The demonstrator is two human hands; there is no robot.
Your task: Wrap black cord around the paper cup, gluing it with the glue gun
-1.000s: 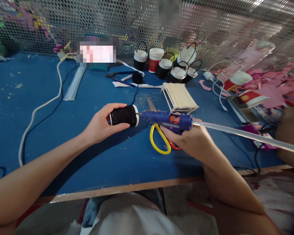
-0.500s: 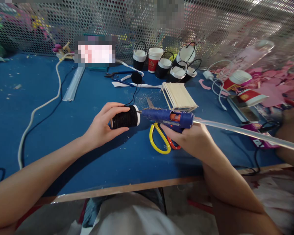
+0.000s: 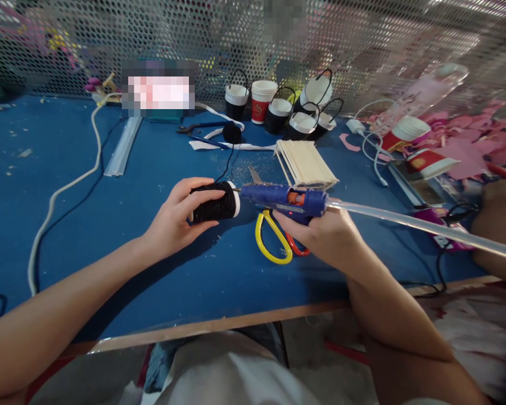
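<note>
Blue table [image 3: 109, 236]: left hand [image 3: 175, 219] grips black-wrapped cup [image 3: 215, 202]; right hand [image 3: 326, 236] clasps glue gun [image 3: 284, 199], nozzle touching cup.

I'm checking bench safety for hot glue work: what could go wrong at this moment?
1. The glue gun nozzle sits right at the rim of the black-wrapped cup, close to the left hand fingers; hot glue could burn them.
2. The long glue stick juts toward another person's arm and might get bumped.
3. The scissors lie right under the right hand, a possible snag.
</note>
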